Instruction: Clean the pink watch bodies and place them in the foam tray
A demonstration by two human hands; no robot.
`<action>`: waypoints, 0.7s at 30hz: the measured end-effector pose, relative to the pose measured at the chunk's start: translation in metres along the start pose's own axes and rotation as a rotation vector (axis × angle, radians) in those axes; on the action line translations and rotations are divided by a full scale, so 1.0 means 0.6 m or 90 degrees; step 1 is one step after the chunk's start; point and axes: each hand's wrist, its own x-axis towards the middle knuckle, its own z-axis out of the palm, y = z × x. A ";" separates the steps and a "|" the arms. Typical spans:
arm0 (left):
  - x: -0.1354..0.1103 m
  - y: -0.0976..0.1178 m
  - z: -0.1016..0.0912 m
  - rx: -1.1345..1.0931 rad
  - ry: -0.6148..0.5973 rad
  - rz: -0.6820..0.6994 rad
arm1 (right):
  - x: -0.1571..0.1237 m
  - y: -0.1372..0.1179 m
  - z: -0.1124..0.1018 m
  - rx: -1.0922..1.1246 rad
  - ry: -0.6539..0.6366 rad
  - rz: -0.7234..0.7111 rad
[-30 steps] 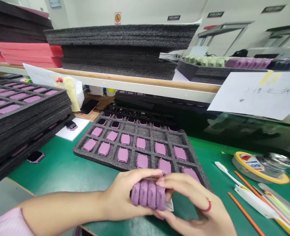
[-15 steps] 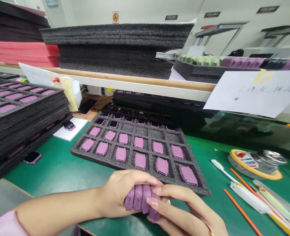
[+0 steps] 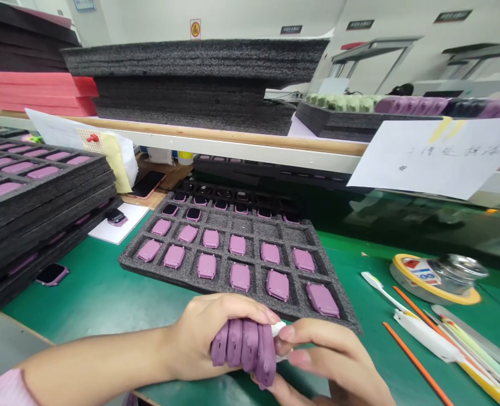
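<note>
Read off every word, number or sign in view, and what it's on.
"8", probably: on the label of the yellow-edged round item; the rest is blurred.
White paper: handwriting, too blurred to read.
Dark wall signs: too small.
Red-framed sign: yellow pictogram, too small to make out.
Blue sign: unreadable.
Purple cases: any marks are too small.

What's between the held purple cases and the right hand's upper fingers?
Crumpled white material, partly hidden, between the held purple cases and the right hand's upper fingers; head view shows it.
</note>
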 end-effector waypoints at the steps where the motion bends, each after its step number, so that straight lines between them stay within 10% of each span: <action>1: -0.001 0.000 0.000 -0.005 0.001 -0.001 | 0.006 -0.001 0.002 0.021 0.020 0.013; 9: 0.002 0.006 0.008 -0.110 0.030 -0.122 | 0.031 -0.022 0.008 0.149 -0.161 0.240; 21: 0.011 0.022 0.021 -0.250 0.064 -0.392 | 0.026 -0.031 0.018 0.310 -0.126 0.449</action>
